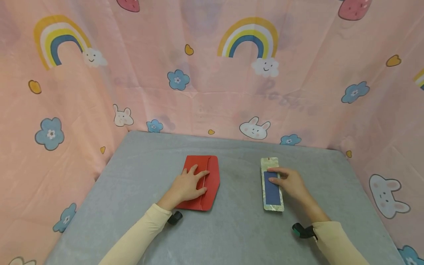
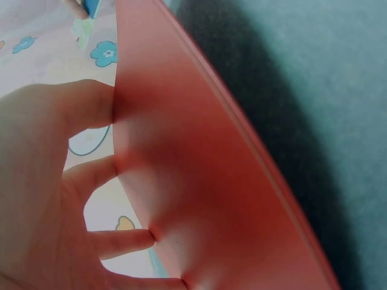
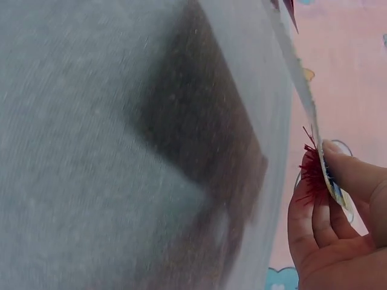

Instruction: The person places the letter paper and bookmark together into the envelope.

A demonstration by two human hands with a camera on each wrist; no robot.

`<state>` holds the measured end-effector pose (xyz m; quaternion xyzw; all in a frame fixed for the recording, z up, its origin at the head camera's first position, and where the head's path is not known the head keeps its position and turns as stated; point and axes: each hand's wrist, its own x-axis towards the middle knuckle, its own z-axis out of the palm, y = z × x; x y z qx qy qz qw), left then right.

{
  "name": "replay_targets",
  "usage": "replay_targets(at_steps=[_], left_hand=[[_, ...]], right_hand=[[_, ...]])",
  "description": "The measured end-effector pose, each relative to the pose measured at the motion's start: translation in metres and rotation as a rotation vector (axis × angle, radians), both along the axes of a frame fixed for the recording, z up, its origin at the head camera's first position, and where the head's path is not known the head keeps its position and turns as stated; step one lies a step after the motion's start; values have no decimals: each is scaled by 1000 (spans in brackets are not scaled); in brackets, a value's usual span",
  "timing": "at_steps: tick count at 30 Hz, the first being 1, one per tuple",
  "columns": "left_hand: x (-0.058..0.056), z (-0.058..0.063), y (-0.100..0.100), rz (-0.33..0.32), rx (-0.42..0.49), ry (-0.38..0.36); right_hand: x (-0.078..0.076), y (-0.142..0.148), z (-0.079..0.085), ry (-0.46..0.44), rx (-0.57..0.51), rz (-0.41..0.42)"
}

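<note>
**Hands (image 1: 188, 187) Met a Flat Red Paper Envelope (image 1: 213, 184) and a Long, Narrow Card Strip With a Blue Panel (image 1: 272, 193)**

The envelope was on the left of the grey cloth-covered bench (image 1: 238, 235); its wide flap, angled at the corners, spread open to the right. The left hand's fingers were spread and pressed on it, denting its smooth surface. The strip was on the right, its pale, mottled border framing a plain dark-blue rectangle. The right hand (image 1: 291, 182) pinched its edge between thumb and fingers. Edge-on, the strip looked thin, with frayed dark-red threads (image 3: 311, 175) beside it.
</note>
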<state>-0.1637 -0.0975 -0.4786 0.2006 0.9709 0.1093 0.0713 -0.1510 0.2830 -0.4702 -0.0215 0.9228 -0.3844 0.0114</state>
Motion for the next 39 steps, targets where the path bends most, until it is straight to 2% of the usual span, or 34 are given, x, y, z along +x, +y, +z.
replay_targets(at_steps=[8, 14, 20, 28, 39], left_hand=[[0, -1, 0, 0, 3, -1], [-1, -1, 0, 3, -3, -4], [0, 2, 1, 0, -4, -7], [2, 4, 0, -3, 2, -12], [3, 5, 1, 1, 6, -2]], right_hand=[[-1, -6, 1, -23, -34, -16], [-2, -10, 3, -94, -83, 43], [-3, -16, 5, -126, -100, 104], [-7, -26, 7, -126, -127, 124], [-13, -46, 7, -107, -190, 217]])
